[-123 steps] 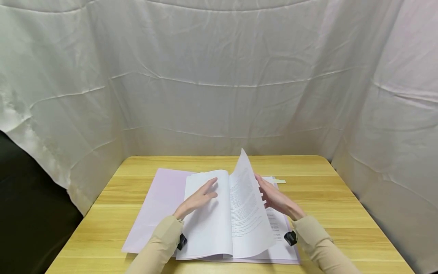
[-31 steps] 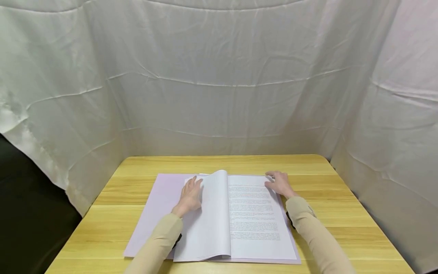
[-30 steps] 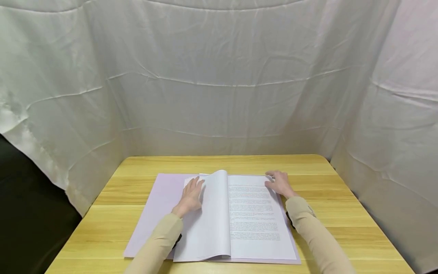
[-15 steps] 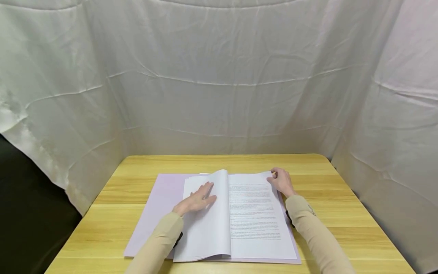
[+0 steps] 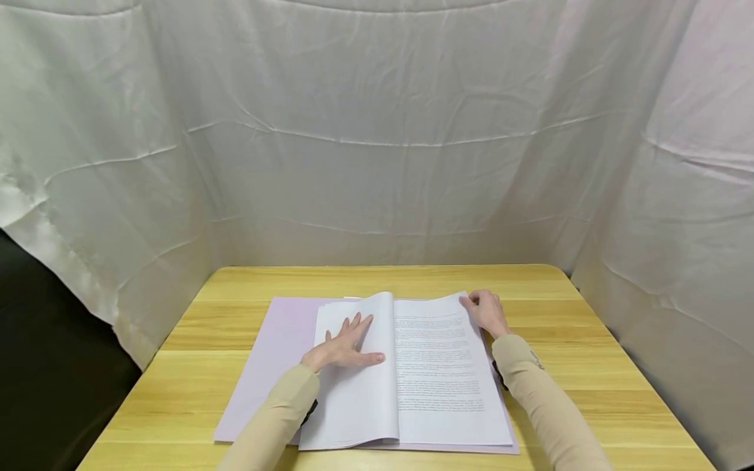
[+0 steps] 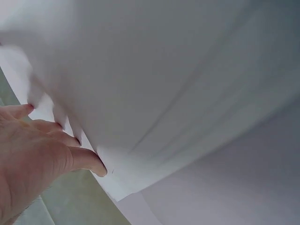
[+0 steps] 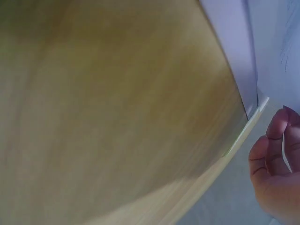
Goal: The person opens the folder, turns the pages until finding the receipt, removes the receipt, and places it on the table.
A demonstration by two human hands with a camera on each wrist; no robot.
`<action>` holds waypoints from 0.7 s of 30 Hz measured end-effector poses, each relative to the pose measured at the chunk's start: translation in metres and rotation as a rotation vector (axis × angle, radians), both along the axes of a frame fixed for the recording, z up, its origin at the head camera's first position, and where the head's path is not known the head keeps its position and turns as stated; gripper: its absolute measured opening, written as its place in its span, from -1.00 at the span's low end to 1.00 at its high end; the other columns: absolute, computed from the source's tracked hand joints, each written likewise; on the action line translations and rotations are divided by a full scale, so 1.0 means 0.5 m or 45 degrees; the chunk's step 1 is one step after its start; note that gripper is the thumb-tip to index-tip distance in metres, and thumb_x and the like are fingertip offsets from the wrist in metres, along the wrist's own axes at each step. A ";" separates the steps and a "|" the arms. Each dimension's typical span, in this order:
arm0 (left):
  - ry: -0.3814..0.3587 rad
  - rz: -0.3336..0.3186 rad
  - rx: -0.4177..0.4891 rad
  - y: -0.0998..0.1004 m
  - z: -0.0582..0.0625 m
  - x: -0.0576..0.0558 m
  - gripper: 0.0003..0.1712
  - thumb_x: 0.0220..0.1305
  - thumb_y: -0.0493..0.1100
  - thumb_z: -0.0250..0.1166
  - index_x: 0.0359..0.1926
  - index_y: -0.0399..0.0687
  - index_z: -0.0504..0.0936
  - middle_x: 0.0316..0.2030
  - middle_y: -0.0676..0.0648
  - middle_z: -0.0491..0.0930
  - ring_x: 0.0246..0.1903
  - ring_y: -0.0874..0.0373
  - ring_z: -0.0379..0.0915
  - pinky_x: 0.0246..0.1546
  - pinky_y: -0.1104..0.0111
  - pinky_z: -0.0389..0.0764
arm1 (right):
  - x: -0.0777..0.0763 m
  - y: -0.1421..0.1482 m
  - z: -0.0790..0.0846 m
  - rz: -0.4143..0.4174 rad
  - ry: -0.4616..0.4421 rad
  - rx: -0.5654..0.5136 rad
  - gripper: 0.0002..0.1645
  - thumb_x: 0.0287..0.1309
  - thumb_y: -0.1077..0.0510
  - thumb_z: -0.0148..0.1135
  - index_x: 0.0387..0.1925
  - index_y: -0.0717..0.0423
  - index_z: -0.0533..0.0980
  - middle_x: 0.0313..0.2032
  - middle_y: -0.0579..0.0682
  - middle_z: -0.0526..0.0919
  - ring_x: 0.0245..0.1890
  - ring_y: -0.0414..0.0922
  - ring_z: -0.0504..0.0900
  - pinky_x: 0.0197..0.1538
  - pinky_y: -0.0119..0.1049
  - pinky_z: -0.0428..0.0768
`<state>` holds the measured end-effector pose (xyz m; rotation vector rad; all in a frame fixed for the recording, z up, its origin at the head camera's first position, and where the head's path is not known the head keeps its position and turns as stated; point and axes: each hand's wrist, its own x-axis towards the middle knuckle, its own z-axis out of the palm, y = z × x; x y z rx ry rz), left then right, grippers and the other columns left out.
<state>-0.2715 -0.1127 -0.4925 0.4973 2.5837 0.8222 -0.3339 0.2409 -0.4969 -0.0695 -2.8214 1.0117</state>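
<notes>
A stack of printed sheets in a lilac folder (image 5: 285,347) lies spread on the table. Turned-over pages (image 5: 356,409) curve up at the spine, blank side showing. On these rests my left hand (image 5: 344,350), fingers spread and thumb toward the spine; its wrist view shows the left hand (image 6: 40,152) with straight fingers at white paper. At the far right corner of the text-covered page (image 5: 438,386), my right hand (image 5: 487,312) pinches the slightly raised sheet between thumb and fingers. The right wrist view catches curled fingers (image 7: 276,129) beside the paper.
The wooden table (image 5: 589,366) extends beyond the folder on both sides. Pale cloth curtains (image 5: 406,183) stand behind it and at the sides, and a dark area (image 5: 53,366) is at the left. A small tab pokes out above the pages.
A page held up earlier now lies turned to the left. My left hand has shifted right and spread over the turned pages. The right hand has raised the page's far corner slightly.
</notes>
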 end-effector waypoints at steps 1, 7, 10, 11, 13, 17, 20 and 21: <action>0.000 -0.001 -0.003 0.000 0.000 0.001 0.23 0.15 0.50 0.26 0.63 0.16 -0.12 0.64 -0.17 -0.30 0.61 -0.25 -0.46 0.44 -0.45 -0.35 | 0.001 -0.001 0.001 -0.006 0.000 0.001 -0.64 0.43 0.04 0.13 -0.26 0.27 0.64 -0.31 0.19 0.67 -0.32 0.01 0.52 -0.24 -0.23 0.41; -0.009 -0.005 -0.031 0.000 0.001 0.002 0.22 0.17 0.50 0.24 0.63 0.16 -0.12 0.64 -0.16 -0.29 0.62 -0.23 -0.47 0.44 -0.45 -0.37 | 0.001 -0.006 0.000 -0.007 0.010 -0.010 -0.56 0.47 0.05 0.07 0.10 0.30 0.62 0.04 0.31 0.70 -0.01 0.15 0.63 0.09 0.03 0.56; -0.010 -0.006 -0.035 0.001 0.002 0.002 0.22 0.17 0.51 0.24 0.63 0.16 -0.13 0.64 -0.16 -0.28 0.62 -0.23 -0.47 0.44 -0.45 -0.37 | -0.001 -0.006 -0.002 0.011 0.023 0.015 -0.57 0.48 0.10 0.05 0.18 0.27 0.58 0.02 0.30 0.69 -0.04 0.13 0.62 0.03 -0.01 0.55; -0.013 -0.006 -0.034 0.001 0.002 0.002 0.22 0.17 0.51 0.24 0.63 0.16 -0.13 0.64 -0.16 -0.28 0.62 -0.23 -0.47 0.43 -0.45 -0.38 | -0.002 -0.005 -0.002 0.014 0.030 0.029 -0.58 0.48 0.11 0.05 0.19 0.24 0.57 -0.02 0.30 0.69 -0.09 0.12 0.61 -0.03 -0.05 0.54; -0.014 -0.005 -0.033 0.001 0.001 0.002 0.22 0.17 0.51 0.24 0.63 0.14 -0.13 0.64 -0.17 -0.28 0.62 -0.24 -0.47 0.43 -0.45 -0.38 | -0.003 -0.004 -0.001 0.022 0.058 0.063 -0.61 0.47 0.12 0.05 0.16 0.21 0.58 -0.14 0.27 0.68 -0.20 0.10 0.58 -0.19 -0.13 0.49; -0.018 -0.006 -0.050 0.001 0.000 0.002 0.22 0.18 0.51 0.23 0.63 0.16 -0.14 0.64 -0.15 -0.29 0.62 -0.22 -0.47 0.44 -0.45 -0.38 | -0.004 -0.002 0.001 0.020 0.101 0.134 -0.71 0.48 0.09 0.04 0.05 0.13 0.57 -0.27 0.18 0.65 -0.34 0.04 0.55 -0.35 -0.27 0.35; -0.012 -0.007 -0.065 0.000 0.001 0.001 0.22 0.18 0.53 0.21 0.63 0.17 -0.15 0.64 -0.15 -0.29 0.62 -0.21 -0.46 0.44 -0.45 -0.36 | -0.004 -0.003 0.001 0.011 0.115 0.177 -0.73 0.50 0.07 0.03 0.02 0.09 0.56 -0.24 0.18 0.68 -0.32 0.06 0.58 -0.33 -0.24 0.39; -0.012 -0.008 -0.070 0.000 0.001 0.001 0.22 0.17 0.53 0.20 0.63 0.18 -0.16 0.64 -0.15 -0.29 0.62 -0.21 -0.47 0.44 -0.44 -0.36 | -0.004 -0.003 0.001 0.010 0.122 0.187 -0.74 0.50 0.08 0.03 0.01 0.09 0.57 -0.22 0.19 0.69 -0.29 0.09 0.60 -0.31 -0.19 0.43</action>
